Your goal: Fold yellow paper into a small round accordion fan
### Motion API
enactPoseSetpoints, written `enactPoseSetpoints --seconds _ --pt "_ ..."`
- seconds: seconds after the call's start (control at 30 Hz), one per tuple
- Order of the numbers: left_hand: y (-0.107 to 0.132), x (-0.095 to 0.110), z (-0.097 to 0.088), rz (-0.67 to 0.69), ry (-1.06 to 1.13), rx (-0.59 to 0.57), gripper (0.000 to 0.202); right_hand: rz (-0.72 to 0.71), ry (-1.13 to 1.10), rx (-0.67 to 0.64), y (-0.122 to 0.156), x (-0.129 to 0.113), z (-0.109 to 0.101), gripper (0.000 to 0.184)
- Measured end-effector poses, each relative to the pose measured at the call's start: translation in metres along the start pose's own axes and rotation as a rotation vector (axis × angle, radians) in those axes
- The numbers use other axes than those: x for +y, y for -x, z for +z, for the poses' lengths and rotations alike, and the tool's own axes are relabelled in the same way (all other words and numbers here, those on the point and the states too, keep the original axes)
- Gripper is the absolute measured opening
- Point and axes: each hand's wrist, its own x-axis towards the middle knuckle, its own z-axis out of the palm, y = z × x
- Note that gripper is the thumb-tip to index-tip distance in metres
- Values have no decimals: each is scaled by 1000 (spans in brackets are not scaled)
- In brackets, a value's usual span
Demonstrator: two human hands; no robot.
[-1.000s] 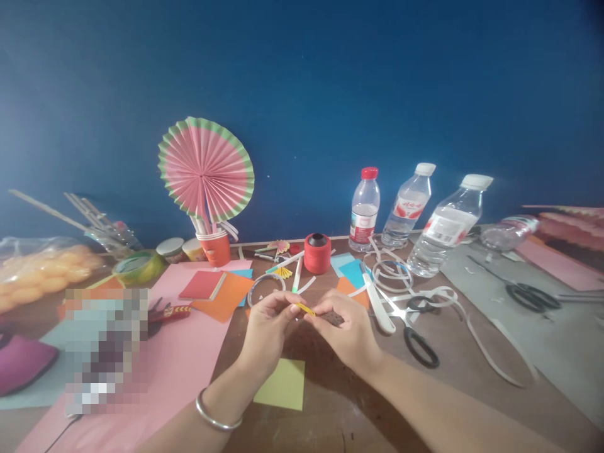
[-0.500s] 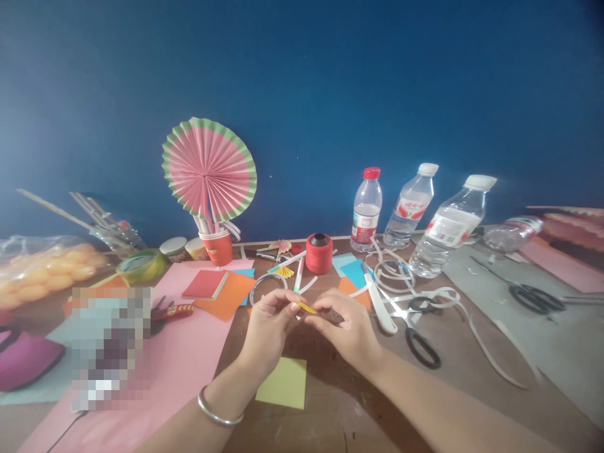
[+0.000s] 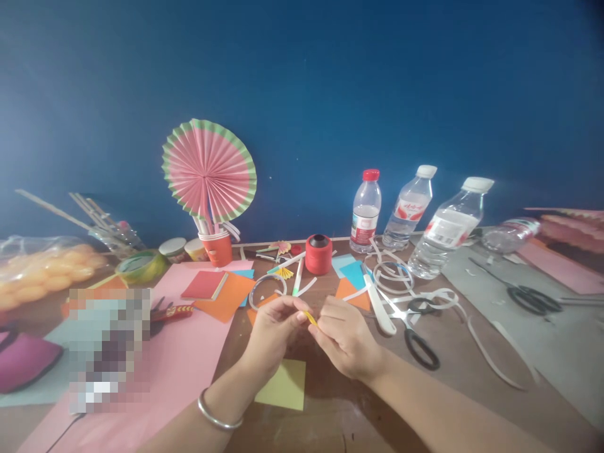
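Observation:
Both of my hands meet over the middle of the wooden table (image 3: 330,415). My left hand (image 3: 272,333), with a silver bangle (image 3: 218,412) on its wrist, pinches one end of a small folded yellow paper strip (image 3: 310,318). My right hand (image 3: 346,340) pinches the other end, fingers curled. A yellow-green paper square (image 3: 283,385) lies on the table just under my left hand.
Scissors (image 3: 410,327) and curled white paper strips (image 3: 391,272) lie to the right. A red thread spool (image 3: 318,253), three water bottles (image 3: 365,211), an orange cup (image 3: 217,246) holding a pink pleated fan (image 3: 209,168), coloured paper sheets (image 3: 226,292) and tape rolls stand behind and left.
My hands have dropped slightly toward me and my right hand has turned, tilting the yellow strip more steeply. Nothing else has moved.

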Motion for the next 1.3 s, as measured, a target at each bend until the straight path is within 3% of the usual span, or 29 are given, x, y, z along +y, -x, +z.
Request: enactPoseSetpoints --seconds 0.1,0.23,0.4,0.5,0.6,0.7,0.8,0.97,1.3 --pt "-1 0 -2 28 -13 -29 7 54 17 -51 0 -1 1 30" --pt "-4 0 -5 86 -56 -18 7 269 -167 -119 -1 -3 4 23" --pt "-7 0 -6 73 -82 10 9 609 -559 -27 -4 0 9 20" --pt "-7 -1 -6 123 -135 56 10 735 -649 12 -5 2 12 13" --pt "-6 0 -4 127 -174 78 17 777 -665 48 -6 4 14 11" --pt "-5 0 -4 47 -139 40 27 819 -687 66 -7 4 13 13" --pt "-6 -1 -6 12 -206 85 23 860 -692 58 -8 2 11 14" --pt "-8 -3 -9 43 -385 154 21 857 -707 60 -8 0 12 14" --pt "-9 -4 -8 97 -394 204 24 870 -736 80 -9 3 13 10"
